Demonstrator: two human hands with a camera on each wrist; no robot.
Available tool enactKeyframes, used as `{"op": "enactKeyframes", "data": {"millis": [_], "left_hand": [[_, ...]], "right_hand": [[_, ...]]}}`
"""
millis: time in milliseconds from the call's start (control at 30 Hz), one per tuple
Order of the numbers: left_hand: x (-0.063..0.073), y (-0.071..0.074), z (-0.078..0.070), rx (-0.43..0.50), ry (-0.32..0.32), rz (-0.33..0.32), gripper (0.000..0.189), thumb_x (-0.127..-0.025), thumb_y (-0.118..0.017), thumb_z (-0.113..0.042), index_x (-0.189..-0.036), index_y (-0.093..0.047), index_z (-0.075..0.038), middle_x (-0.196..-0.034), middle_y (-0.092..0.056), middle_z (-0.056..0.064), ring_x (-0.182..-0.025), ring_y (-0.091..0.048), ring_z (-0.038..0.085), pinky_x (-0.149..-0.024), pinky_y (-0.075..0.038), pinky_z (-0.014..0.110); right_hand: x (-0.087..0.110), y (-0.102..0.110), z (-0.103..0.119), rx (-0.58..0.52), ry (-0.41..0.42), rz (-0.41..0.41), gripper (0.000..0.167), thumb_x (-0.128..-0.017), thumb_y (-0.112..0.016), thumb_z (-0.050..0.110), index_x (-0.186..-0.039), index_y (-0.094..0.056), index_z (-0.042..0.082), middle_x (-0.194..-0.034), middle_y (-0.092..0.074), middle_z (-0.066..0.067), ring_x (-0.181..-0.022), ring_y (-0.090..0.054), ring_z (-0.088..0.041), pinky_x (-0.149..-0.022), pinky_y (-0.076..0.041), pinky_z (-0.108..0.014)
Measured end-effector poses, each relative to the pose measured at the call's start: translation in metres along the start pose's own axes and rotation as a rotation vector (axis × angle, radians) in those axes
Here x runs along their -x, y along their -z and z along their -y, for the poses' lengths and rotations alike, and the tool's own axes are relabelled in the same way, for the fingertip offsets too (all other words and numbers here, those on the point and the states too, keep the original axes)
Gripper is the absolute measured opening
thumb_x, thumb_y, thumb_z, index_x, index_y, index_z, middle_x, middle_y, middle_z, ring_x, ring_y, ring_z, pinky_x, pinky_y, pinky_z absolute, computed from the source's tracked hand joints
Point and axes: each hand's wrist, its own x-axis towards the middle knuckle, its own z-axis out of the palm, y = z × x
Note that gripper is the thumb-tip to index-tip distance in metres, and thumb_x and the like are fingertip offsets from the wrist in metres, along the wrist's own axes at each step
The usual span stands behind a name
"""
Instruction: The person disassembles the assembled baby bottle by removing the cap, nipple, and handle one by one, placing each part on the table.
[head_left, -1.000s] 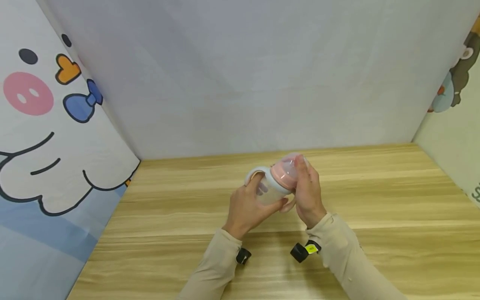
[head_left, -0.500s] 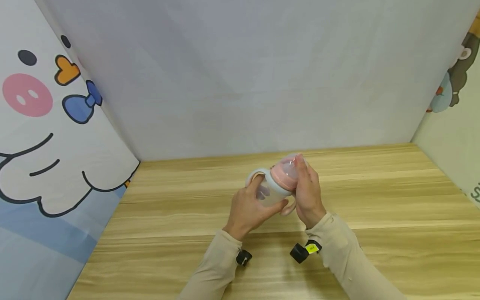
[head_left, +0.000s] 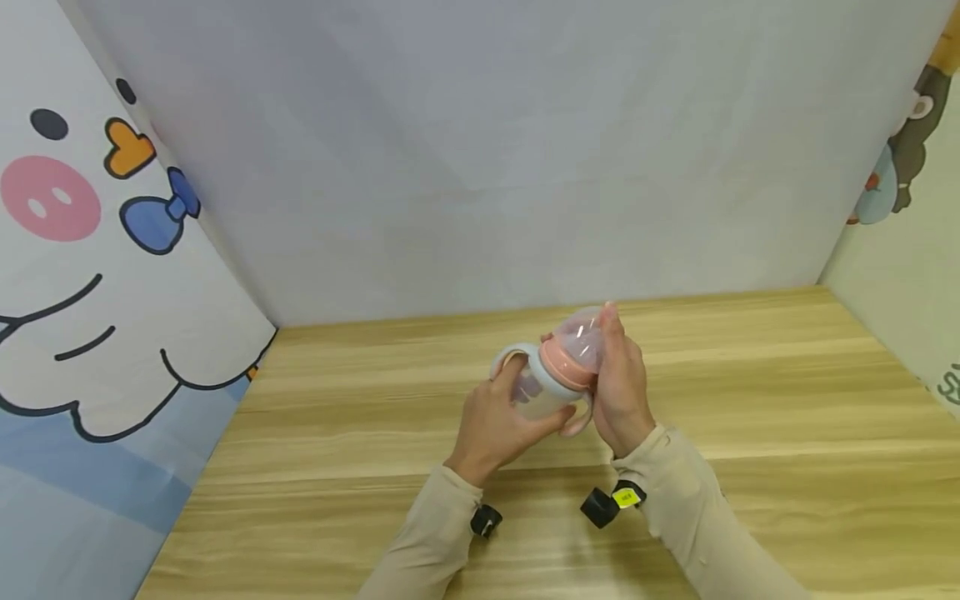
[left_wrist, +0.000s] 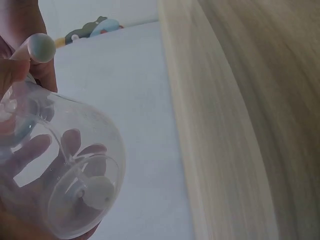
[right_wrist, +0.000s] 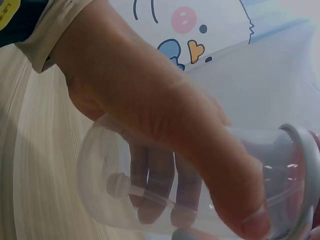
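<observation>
A baby bottle with a clear body, two pale handles, a pink collar and a clear domed cap is held tilted above the table, its top toward the upper right. My left hand grips the body, with the thumb near the lower handle. My right hand holds the cap and collar from the right side, fingers reaching up along the dome. In the left wrist view, a straw with a weighted end shows through the bottle's base. The right wrist view shows the left hand wrapped around the body.
Beneath the hands lies a wood-grain table. A pale cloth wall stands behind it, with cartoon-printed panels at the left and right. Black camera straps sit on both wrists.
My right fingers have shifted slightly right and up on the cap, leaving more of the dome and collar visible. The left hand keeps its hold on the body. The head view has tilted a little.
</observation>
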Motion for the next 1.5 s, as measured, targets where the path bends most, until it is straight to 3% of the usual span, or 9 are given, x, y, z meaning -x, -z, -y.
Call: {"op": "enactKeyframes", "data": {"millis": [267, 867, 1233, 1500], "left_hand": [[-0.001, 0.000, -0.001, -0.010, -0.006, -0.006, 0.061, -0.073, -0.080, -0.052, -0.122, -0.061, -0.019, -0.099, -0.069, -0.001, -0.072, -0.064, 0.013, -0.060, -0.048, 0.021], [0.000, 0.001, 0.003, -0.023, 0.007, 0.002, 0.063, -0.073, -0.080, -0.054, -0.124, -0.061, -0.020, -0.099, -0.070, -0.002, -0.075, -0.066, 0.013, -0.062, -0.049, 0.023], [-0.001, 0.002, 0.005, -0.003, 0.021, 0.015, 0.066, -0.074, -0.080, -0.054, -0.126, -0.060, -0.019, -0.101, -0.071, 0.001, -0.080, -0.071, 0.025, -0.064, -0.051, 0.027], [0.000, 0.003, 0.004, -0.023, 0.023, 0.013, 0.068, -0.074, -0.080, -0.055, -0.128, -0.060, -0.020, -0.101, -0.071, 0.001, -0.079, -0.069, 0.020, -0.064, -0.050, 0.026]], "right_hand": [[0.001, -0.003, 0.004, 0.013, 0.001, -0.046, 0.052, -0.105, -0.035, 0.057, -0.092, -0.064, 0.016, -0.082, -0.074, 0.002, -0.083, -0.073, -0.014, -0.080, -0.056, -0.028], [-0.006, 0.004, 0.000, -0.005, 0.054, -0.036, 0.049, -0.107, -0.035, 0.051, -0.088, -0.067, 0.020, -0.086, -0.071, 0.005, -0.088, -0.068, -0.013, -0.085, -0.052, -0.027], [-0.009, 0.008, 0.000, 0.028, 0.088, -0.050, 0.051, -0.107, -0.036, 0.049, -0.085, -0.070, 0.018, -0.088, -0.070, 0.005, -0.085, -0.066, -0.010, -0.083, -0.052, -0.024], [-0.011, 0.012, 0.003, 0.018, 0.076, -0.074, 0.047, -0.107, -0.038, 0.049, -0.086, -0.068, 0.020, -0.087, -0.071, 0.008, -0.086, -0.067, -0.009, -0.087, -0.052, -0.025]]}}
